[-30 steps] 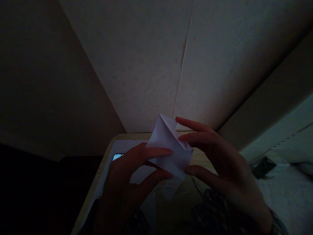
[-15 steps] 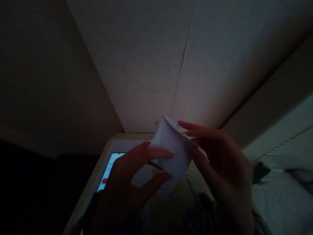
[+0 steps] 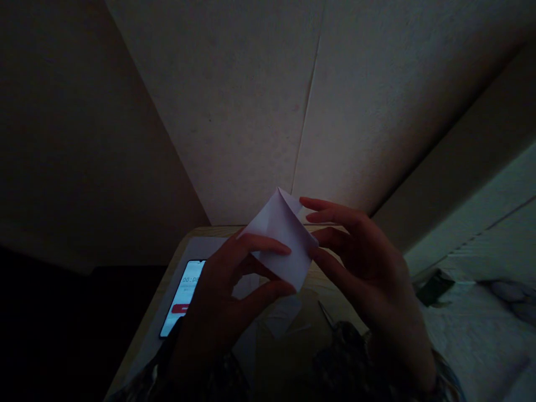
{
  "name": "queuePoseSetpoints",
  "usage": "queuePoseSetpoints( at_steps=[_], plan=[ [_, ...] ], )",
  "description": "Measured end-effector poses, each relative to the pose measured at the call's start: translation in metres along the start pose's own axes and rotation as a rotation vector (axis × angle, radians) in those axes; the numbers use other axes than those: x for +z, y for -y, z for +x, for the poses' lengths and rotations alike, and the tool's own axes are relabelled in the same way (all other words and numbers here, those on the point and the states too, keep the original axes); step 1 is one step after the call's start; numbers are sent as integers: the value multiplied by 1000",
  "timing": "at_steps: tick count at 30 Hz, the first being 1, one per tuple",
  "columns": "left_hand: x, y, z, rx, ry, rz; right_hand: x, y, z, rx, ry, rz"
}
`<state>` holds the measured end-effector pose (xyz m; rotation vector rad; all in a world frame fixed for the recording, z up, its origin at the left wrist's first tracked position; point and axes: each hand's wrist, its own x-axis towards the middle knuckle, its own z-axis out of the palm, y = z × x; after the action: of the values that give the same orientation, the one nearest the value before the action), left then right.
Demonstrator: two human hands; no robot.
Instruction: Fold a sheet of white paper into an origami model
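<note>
A folded sheet of white paper (image 3: pixel 281 231) is held up between both hands above the small table, its pointed corner upward and a crease running down its right side. My left hand (image 3: pixel 234 290) grips its lower left part, with the index finger lying across the front and the thumb at the bottom corner. My right hand (image 3: pixel 364 257) pinches the right corner between thumb and fingers, while two upper fingertips touch the flap behind. The back of the paper is hidden.
A lit phone (image 3: pixel 183 298) showing a timer lies on white paper (image 3: pixel 195 248) at the left of the wooden table (image 3: pixel 209 230). Below the hands are a paper piece (image 3: pixel 282 321) and a thin pointed metal tool (image 3: pixel 326 314). A wall (image 3: pixel 251 139) stands directly behind.
The folded paper has tilted and shifted slightly up and left. The right hand moved left with it, bringing the right corner inward. More of the phone now shows.
</note>
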<state>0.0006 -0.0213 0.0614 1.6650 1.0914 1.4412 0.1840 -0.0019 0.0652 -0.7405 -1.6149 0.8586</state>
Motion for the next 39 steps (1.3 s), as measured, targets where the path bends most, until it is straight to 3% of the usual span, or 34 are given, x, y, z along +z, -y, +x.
queuePoseSetpoints(
  at_steps=[10, 19, 26, 35, 39],
  plan=[
    [1, 5, 1, -81, -3, -103, 7, 2, -1, 61, -66, -23],
    [-1, 6, 3, -39, -43, -133, 9, 7, -2, 82, -72, 11],
    [8, 4, -2, 42, -219, 18, 10, 7, 0, 72, -27, 34],
    [9, 3, -4, 164, -269, 277, 8, 4, 1, 32, -14, 74],
    [12, 3, -4, 175, -363, 288, 11, 5, 1, 51, 3, 87]
  ],
)
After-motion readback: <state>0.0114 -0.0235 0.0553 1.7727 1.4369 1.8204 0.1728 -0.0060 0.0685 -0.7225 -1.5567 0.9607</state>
